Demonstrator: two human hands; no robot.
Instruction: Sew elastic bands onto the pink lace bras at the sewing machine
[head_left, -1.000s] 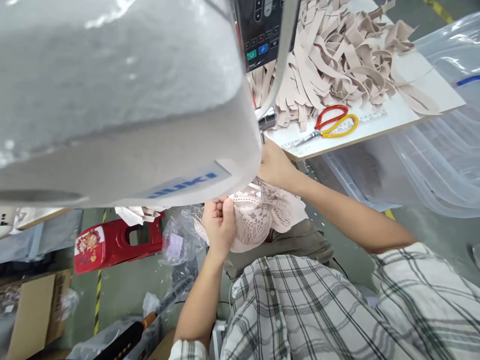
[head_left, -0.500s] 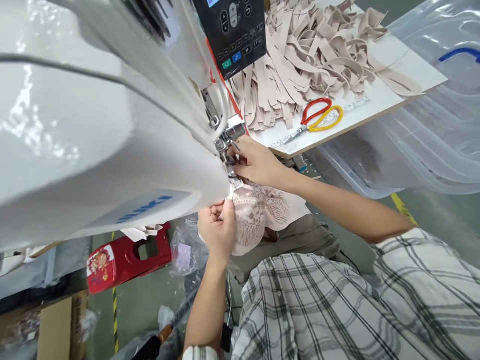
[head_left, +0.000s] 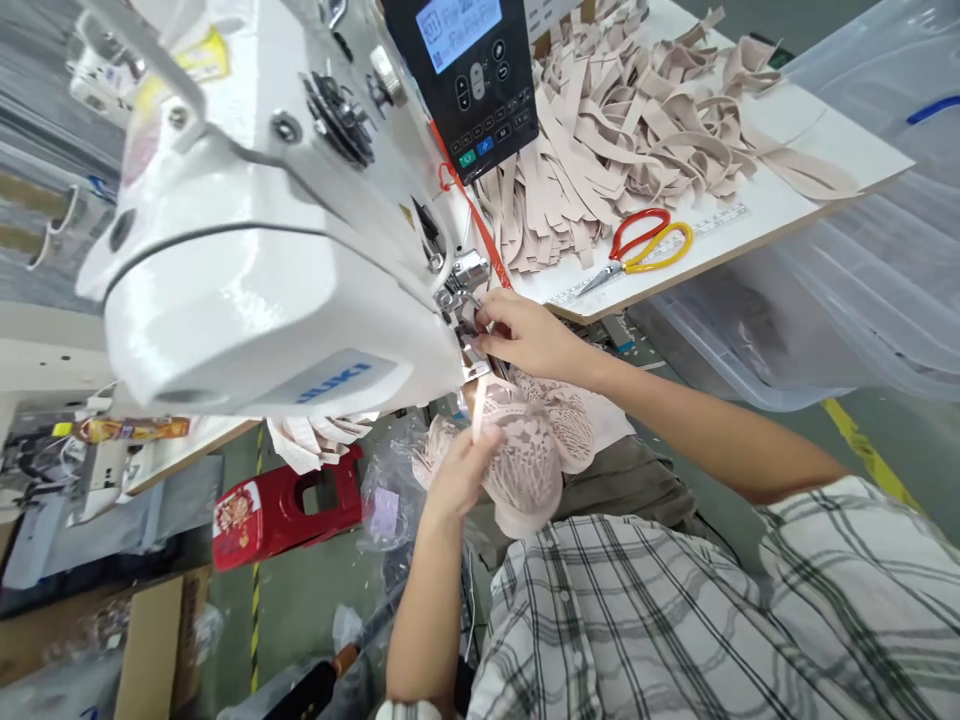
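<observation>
A pink lace garment (head_left: 536,445) hangs from under the white sewing machine (head_left: 247,270) down onto my lap. My left hand (head_left: 461,470) is closed in a pinch on its near edge, just below the machine head. My right hand (head_left: 525,335) reaches in at the presser foot (head_left: 463,300), fingers curled and pressed onto the garment's top edge there. What lies right under the needle is hidden by the machine and my fingers.
A black control panel (head_left: 469,75) is mounted on the machine. On the white table (head_left: 750,225) lie a heap of beige strips (head_left: 622,130) and red-and-yellow scissors (head_left: 645,245). Clear plastic bins (head_left: 862,300) stand at right. A red stool (head_left: 281,505) and cardboard box (head_left: 150,640) are on the floor.
My view has pulled back and up, so the machine head no longer fills the frame. My left hand has shifted slightly lower on the lace garment; my right hand stays at the presser foot.
</observation>
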